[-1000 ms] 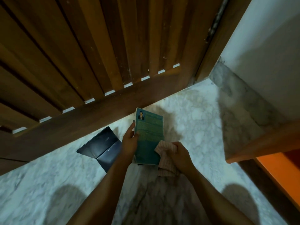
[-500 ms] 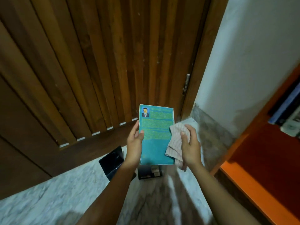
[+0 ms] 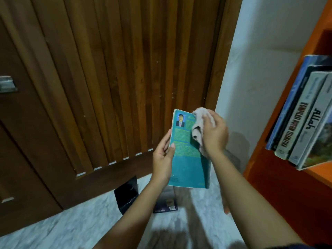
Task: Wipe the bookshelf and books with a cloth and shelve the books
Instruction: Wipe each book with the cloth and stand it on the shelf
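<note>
My left hand (image 3: 163,157) grips the left edge of a teal paperback (image 3: 186,159), held upright in front of me with its back cover toward me. My right hand (image 3: 214,133) holds a pale crumpled cloth (image 3: 199,124) and presses it against the upper right part of that cover. The orange bookshelf (image 3: 265,169) stands at the right, with several books (image 3: 303,119) leaning on its upper shelf. On the floor below lie a dark book (image 3: 166,205) and a black bookend (image 3: 126,193).
A slatted wooden door (image 3: 125,78) fills the view ahead, with a metal handle (image 3: 7,84) at the far left. A white wall (image 3: 260,60) separates the door from the shelf. The floor (image 3: 71,227) is pale marble.
The view has lifted from the floor toward the door and shelf. The teal book has come up higher, and my right hand has slid the cloth from the cover's lower right to its top right.
</note>
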{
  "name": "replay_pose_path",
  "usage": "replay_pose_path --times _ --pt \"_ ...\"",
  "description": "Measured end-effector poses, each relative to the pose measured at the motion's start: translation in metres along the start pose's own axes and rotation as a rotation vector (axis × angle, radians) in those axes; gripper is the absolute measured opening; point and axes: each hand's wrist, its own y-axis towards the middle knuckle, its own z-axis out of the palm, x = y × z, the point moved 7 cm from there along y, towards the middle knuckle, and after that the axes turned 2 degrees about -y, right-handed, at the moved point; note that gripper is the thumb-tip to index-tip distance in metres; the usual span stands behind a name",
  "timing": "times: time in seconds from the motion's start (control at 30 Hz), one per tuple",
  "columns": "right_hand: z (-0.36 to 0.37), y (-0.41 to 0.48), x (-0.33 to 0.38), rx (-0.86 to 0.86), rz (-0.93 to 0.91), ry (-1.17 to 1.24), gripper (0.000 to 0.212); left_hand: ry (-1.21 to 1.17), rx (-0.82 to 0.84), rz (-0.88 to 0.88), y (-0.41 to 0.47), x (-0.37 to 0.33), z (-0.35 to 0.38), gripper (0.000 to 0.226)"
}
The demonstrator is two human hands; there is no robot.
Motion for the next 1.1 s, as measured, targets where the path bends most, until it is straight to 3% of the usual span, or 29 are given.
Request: replay_pose_path --times 0.07,0.13,0.2,0.3,0.5,0.67,0.83,1.0,1.1 --pt "-0.013 0.005 -0.023 -0.061 0.143 -0.015 0.025 -0.012 0.000 0.018 0.000 -0.007 -0.002 0.041" --pt "-0.007 -0.006 -0.022 -0.048 0.141 0.035 0.029 -0.036 0.007 -0.013 0.001 -0.006 0.001 0.041" --pt "0.008 -0.026 -0.001 0.028 0.039 0.121 0.030 -0.061 0.018 -0.058 0.002 -0.003 0.008 0.042" --pt "0.020 -0.047 0.027 0.153 -0.164 0.049 0.027 -0.101 -0.010 -0.080 0.001 -0.001 0.010 0.041" --pt "-0.015 -0.029 -0.035 -0.017 0.124 -0.011 0.023 -0.240 -0.101 -0.132 -0.001 0.000 0.002 0.041" --pt "0.015 -0.078 0.001 0.212 -0.218 -0.008 0.025 -0.390 -0.192 -0.175 0.003 0.009 0.007 0.045" --pt "-0.012 -0.066 -0.056 0.088 0.062 -0.092 0.023 -0.410 -0.259 -0.165 0.007 0.006 -0.007 0.044" --pt "0.012 -0.136 -0.034 0.345 -0.270 0.010 0.033 -0.454 -0.358 -0.168 0.013 0.010 -0.017 0.046" --pt "0.006 -0.139 -0.039 0.373 -0.334 0.022 0.029 -0.517 -0.368 -0.205 0.011 0.012 -0.031 0.043"
